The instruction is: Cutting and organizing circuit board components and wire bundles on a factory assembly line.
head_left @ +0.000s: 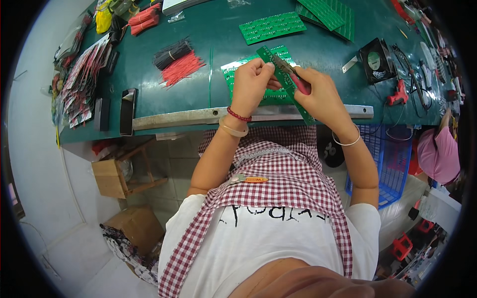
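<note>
My left hand (252, 84), fingers closed, pinches a narrow green circuit board strip (265, 52) near its upper end. The strip slants down to the right and passes beneath my right hand (320, 93). In that hand is a pair of pliers or cutters with red handles (301, 84), its metal jaws against the strip near my left fingertips. The exact contact of the jaws is too small to make out. Under both hands a larger green circuit board panel (230, 75) lies on the table, partly hidden by them.
A metal bar (174, 118) runs along the table's front edge. Bundled red wires (183, 69) and black wires (174, 53) lie left. More green panels (272, 28) lie beyond my hands. At right are a black fan (377, 60), a red glue gun (398, 93) and a person in pink (439, 155).
</note>
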`<control>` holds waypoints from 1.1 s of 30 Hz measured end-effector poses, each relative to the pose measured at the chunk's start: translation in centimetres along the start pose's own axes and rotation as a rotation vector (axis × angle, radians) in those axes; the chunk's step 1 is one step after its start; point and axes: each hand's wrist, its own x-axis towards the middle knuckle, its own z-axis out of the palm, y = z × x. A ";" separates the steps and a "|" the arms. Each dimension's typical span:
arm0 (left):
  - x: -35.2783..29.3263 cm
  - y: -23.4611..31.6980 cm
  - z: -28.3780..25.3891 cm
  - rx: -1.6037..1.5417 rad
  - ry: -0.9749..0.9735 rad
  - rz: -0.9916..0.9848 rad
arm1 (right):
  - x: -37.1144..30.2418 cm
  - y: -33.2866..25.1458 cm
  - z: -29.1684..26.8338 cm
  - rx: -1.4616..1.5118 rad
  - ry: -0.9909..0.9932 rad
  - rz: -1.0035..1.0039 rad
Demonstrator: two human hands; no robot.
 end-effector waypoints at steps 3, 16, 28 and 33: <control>0.0 0.1 0.2 -0.031 -0.023 -0.022 | 0.0 0.0 -0.1 0.153 -0.025 0.077; -0.2 0.1 1.0 -0.004 0.022 0.001 | 0.0 -0.1 0.4 0.052 0.033 -0.003; 0.3 -0.2 1.4 -0.018 0.056 -0.062 | -0.4 -1.8 2.0 -0.649 0.235 -0.109; 0.6 -0.3 1.7 -0.021 0.046 -0.095 | -0.2 -1.7 2.1 -0.742 0.262 -0.100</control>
